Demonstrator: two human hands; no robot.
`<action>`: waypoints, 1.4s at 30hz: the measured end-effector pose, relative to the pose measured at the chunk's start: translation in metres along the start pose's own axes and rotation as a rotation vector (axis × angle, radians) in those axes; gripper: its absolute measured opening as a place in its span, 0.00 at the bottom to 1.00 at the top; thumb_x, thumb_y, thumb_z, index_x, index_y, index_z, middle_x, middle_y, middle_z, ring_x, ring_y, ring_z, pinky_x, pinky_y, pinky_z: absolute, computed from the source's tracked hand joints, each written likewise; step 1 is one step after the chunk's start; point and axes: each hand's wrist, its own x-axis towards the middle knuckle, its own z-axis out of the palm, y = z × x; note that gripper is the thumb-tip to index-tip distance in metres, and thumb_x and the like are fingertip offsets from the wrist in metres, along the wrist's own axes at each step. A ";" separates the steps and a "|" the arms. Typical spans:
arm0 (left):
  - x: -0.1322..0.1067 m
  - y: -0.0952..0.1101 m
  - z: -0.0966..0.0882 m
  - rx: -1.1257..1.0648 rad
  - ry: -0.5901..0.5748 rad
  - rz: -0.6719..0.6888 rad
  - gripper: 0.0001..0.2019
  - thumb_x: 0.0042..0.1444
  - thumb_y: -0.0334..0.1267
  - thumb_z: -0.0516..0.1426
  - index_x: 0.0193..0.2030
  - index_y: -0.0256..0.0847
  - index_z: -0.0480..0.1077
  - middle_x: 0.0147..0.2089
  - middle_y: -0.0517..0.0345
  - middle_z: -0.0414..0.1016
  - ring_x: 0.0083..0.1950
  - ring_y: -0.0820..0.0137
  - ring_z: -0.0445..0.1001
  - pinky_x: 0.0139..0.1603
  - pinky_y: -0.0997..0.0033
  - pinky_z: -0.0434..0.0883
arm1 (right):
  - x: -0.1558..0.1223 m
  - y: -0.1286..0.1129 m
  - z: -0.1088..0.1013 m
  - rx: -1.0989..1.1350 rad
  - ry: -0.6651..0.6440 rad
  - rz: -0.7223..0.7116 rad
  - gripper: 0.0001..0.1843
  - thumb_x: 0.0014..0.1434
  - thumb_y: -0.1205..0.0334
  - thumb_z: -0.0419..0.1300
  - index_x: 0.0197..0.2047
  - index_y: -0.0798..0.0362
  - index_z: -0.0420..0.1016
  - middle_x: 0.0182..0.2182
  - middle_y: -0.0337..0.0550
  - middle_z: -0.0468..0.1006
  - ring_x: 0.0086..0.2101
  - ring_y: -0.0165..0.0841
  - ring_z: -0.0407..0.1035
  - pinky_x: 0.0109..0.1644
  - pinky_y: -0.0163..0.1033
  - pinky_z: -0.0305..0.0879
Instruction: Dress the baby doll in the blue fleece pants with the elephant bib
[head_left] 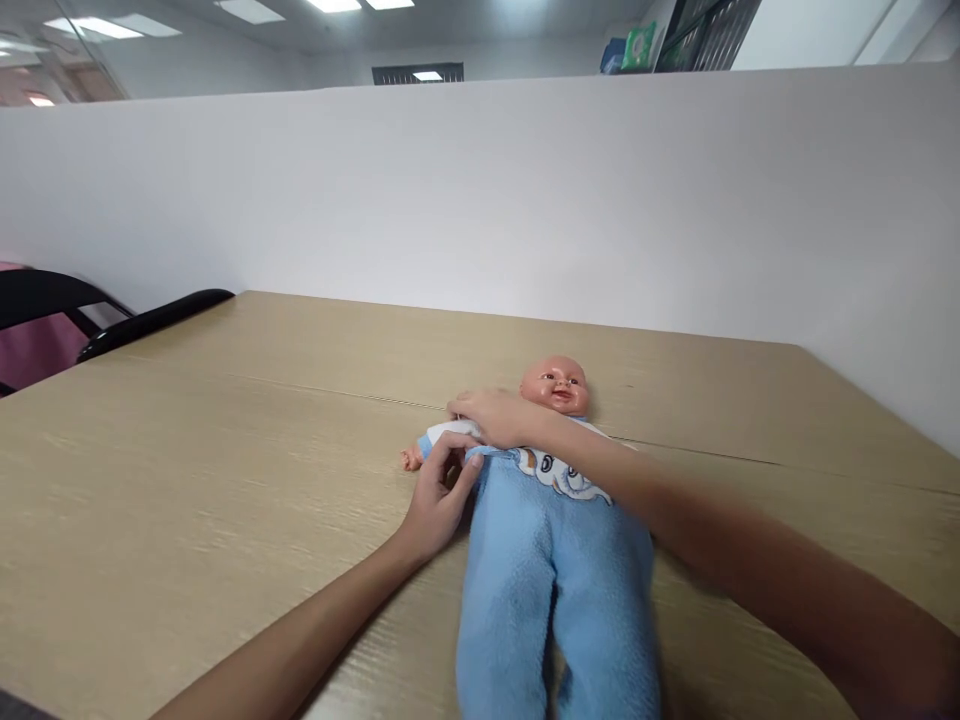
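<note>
A baby doll (555, 384) lies on its back on the wooden table, head away from me. It wears light blue fuzzy overalls (559, 570) with a cartoon print on the chest, over a white sleeve with a blue cuff. My left hand (442, 485) pinches the upper side edge of the overalls, near the doll's arm (412, 457). Reaching across the doll's chest, my right hand (495, 415) rests at its shoulder and the white sleeve. The fingers of that hand curl down on the far side, and what they hold, if anything, is hidden.
The wooden table (225, 480) has a seam running across it. A white partition (450, 200) stands along its back and right. At the left edge is a black chair (150, 322) with something pink beside it.
</note>
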 end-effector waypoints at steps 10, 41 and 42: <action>-0.009 0.003 -0.003 0.391 0.064 0.482 0.06 0.74 0.34 0.58 0.55 0.44 0.72 0.54 0.49 0.72 0.58 0.60 0.71 0.61 0.56 0.69 | -0.039 0.025 -0.015 0.289 0.269 0.071 0.23 0.55 0.73 0.58 0.54 0.52 0.73 0.48 0.43 0.82 0.44 0.36 0.76 0.46 0.37 0.68; 0.021 -0.024 0.010 -0.586 0.220 -0.437 0.30 0.53 0.58 0.74 0.50 0.45 0.65 0.46 0.60 0.77 0.43 0.71 0.74 0.45 0.73 0.72 | -0.082 -0.015 0.028 0.654 0.444 0.314 0.18 0.69 0.42 0.65 0.43 0.49 0.71 0.36 0.35 0.74 0.39 0.35 0.67 0.44 0.39 0.60; 0.022 -0.026 0.009 -0.583 0.200 -0.449 0.30 0.53 0.57 0.74 0.50 0.45 0.66 0.46 0.59 0.78 0.43 0.71 0.75 0.45 0.73 0.72 | -0.082 -0.014 0.030 0.670 0.448 0.310 0.18 0.69 0.42 0.65 0.43 0.49 0.71 0.36 0.34 0.74 0.38 0.35 0.67 0.44 0.39 0.61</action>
